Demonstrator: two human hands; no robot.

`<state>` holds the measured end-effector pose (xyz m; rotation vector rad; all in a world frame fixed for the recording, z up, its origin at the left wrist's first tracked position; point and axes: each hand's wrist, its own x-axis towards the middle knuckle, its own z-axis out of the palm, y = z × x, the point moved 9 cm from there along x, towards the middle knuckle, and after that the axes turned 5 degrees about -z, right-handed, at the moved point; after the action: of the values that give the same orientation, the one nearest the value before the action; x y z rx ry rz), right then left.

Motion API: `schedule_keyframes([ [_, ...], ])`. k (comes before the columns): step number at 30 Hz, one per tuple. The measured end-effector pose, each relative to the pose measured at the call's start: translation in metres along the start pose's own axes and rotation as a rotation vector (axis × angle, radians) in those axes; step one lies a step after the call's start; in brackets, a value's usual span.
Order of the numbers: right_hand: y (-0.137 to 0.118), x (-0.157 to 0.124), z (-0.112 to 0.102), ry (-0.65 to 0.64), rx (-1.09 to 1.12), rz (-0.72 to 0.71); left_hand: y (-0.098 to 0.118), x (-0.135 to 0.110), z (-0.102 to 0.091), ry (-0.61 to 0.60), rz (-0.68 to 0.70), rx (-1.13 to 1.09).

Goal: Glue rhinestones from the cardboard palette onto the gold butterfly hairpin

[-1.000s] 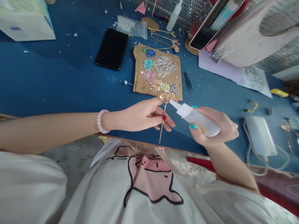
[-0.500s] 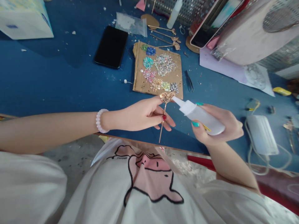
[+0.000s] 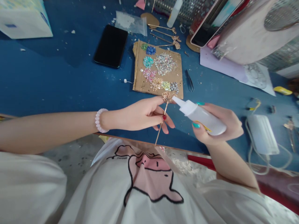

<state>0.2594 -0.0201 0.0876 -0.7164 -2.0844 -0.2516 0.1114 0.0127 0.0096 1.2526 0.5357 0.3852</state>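
My left hand grips a gold hairpin by its thin stem. The ornate openwork head of the pin is up by my index finger, and the stem slants down toward the table's front edge. In my right hand lies a white squeeze bottle, tilted so its narrow nozzle points left. The nozzle tip is at the right side of the hairpin head; whether they touch I cannot tell. Just beyond is a piece of cardboard bearing several small heaps of coloured stones.
Black tweezers lie right of the cardboard. A dark phone is at its left. Several gold hairpins and another bottle are at the back. A face mask lies at right, a tissue box at far left.
The hairpin has turned a little in my left hand: its head has tipped and the stem's lower end has swung left. The bottle stays nearly where it was.
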Motion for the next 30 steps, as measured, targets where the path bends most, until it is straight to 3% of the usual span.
schedule_keyframes([
  [5, 0.010, 0.004, -0.006, 0.084, 0.068, 0.104, 0.000, -0.001, -0.002, -0.015, -0.057, -0.058],
  [11, 0.018, 0.007, -0.010, 0.136, 0.062, 0.102, 0.001, -0.002, -0.006, -0.003, -0.092, -0.120],
  [26, 0.013, 0.010, 0.000, 0.009, 0.118, 0.132, -0.001, -0.002, -0.002, -0.036, -0.110, -0.097],
  [30, 0.012, 0.011, -0.005, 0.048, 0.115, 0.114, -0.002, -0.002, -0.003, -0.029, -0.114, -0.089],
])
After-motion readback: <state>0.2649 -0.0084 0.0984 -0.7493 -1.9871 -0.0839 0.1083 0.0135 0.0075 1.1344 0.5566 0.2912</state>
